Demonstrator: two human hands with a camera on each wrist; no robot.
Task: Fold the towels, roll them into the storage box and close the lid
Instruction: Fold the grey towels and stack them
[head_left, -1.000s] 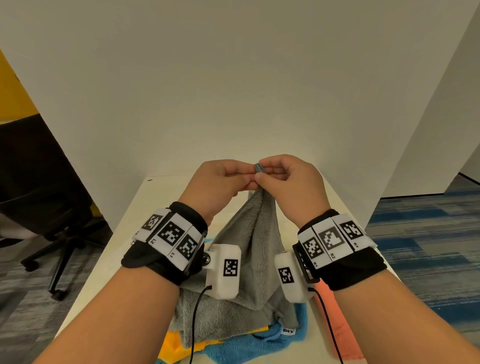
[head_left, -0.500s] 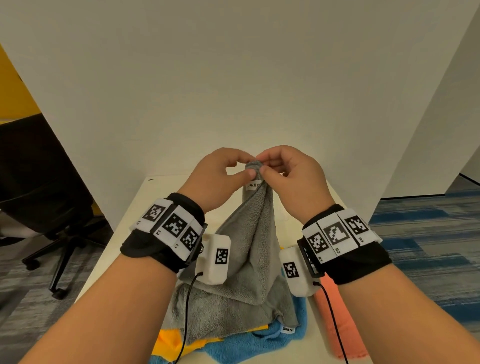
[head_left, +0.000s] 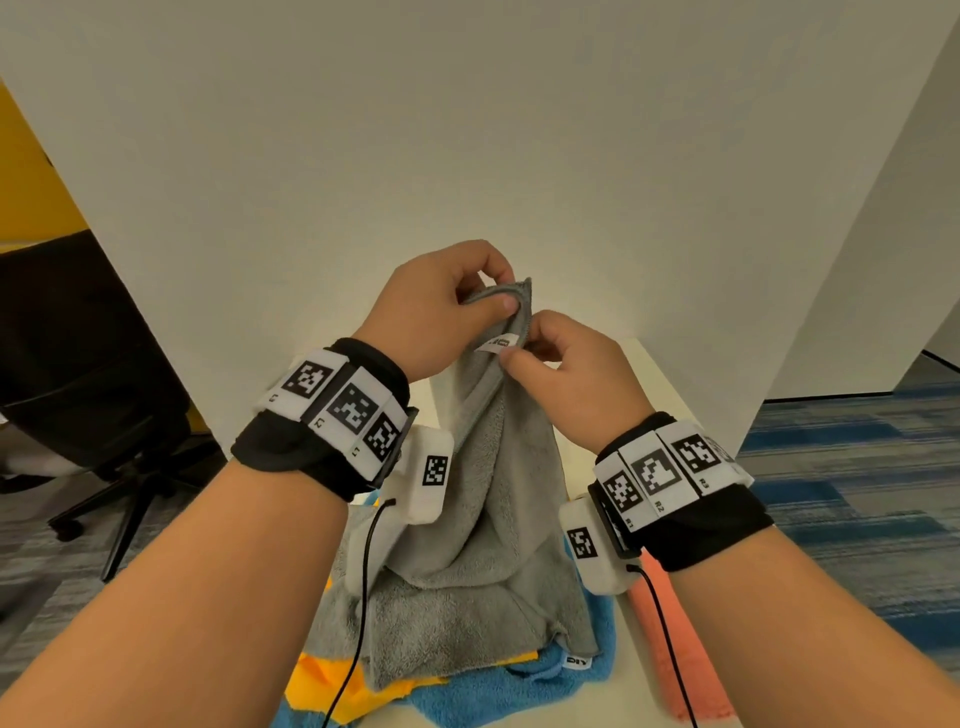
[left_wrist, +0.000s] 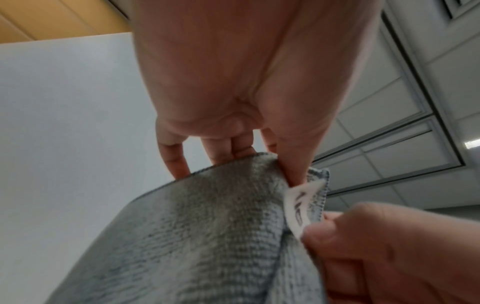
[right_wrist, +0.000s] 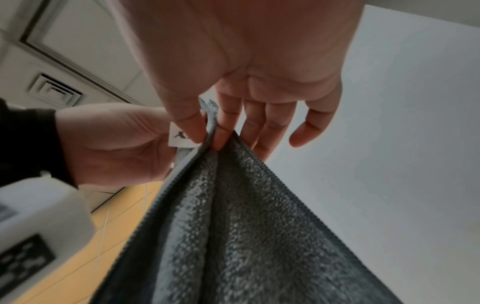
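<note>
A grey towel hangs lifted by one corner above the white table, its lower part still heaped on other towels. My left hand pinches the top edge of the grey towel between thumb and fingers. My right hand pinches the same corner a little lower, beside the white label. The right wrist view shows thumb and forefinger nipping the hem of the towel by the label. No storage box is in view.
Under the grey towel lie a blue towel, a yellow towel and a salmon towel. White partition walls enclose the table at the back and right. A black office chair stands on the left.
Both hands have risen with the towel corner. The left hand has moved up along the edge, above the right, and the white label has come into sight.
</note>
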